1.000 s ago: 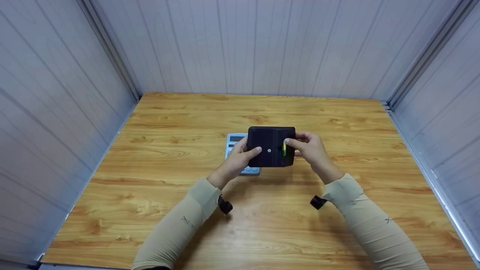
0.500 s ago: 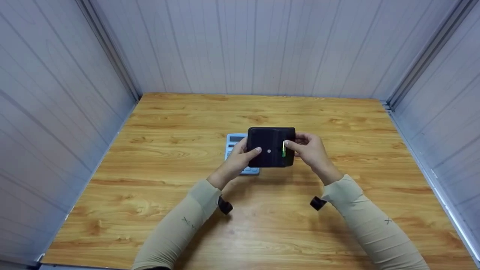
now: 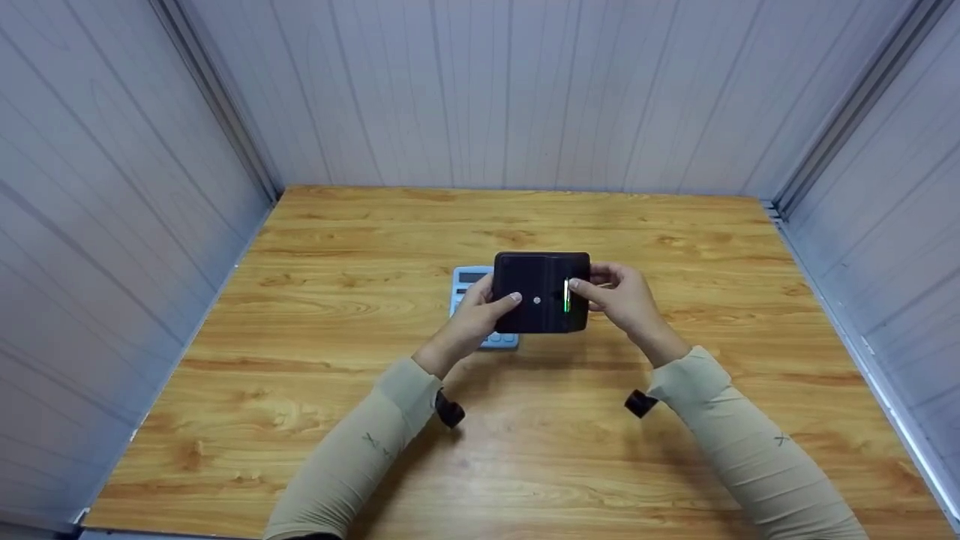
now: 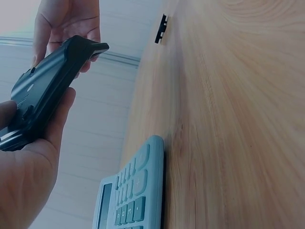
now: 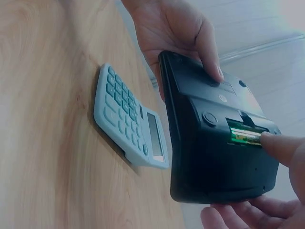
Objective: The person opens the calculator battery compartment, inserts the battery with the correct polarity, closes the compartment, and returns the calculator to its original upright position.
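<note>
A black calculator [image 3: 523, 277], its back turned up, is held above the table in both hands. My left hand [image 3: 474, 311] grips its left side, thumb on the back and fingers beneath. On the right side, my right hand [image 3: 626, 304] holds the edge, its fingers behind the case. The right thumb presses on one end of a green and silver battery [image 5: 245, 134], which lies in the open battery slot. Below stands a light blue calculator [image 5: 125, 107] on the table, partly hidden by the black one in the head view.
The wooden table [image 3: 360, 247] is bounded by pale panel walls [image 3: 480, 90] at the back and sides. A small black notched piece [image 4: 162, 28] lies on the table in the left wrist view. Black wrist cameras [image 3: 640, 403] hang below the sleeves.
The black calculator has shifted very slightly left, and its tilt has changed a little. The right thumb stays on the battery's end, and both hands keep their hold.
</note>
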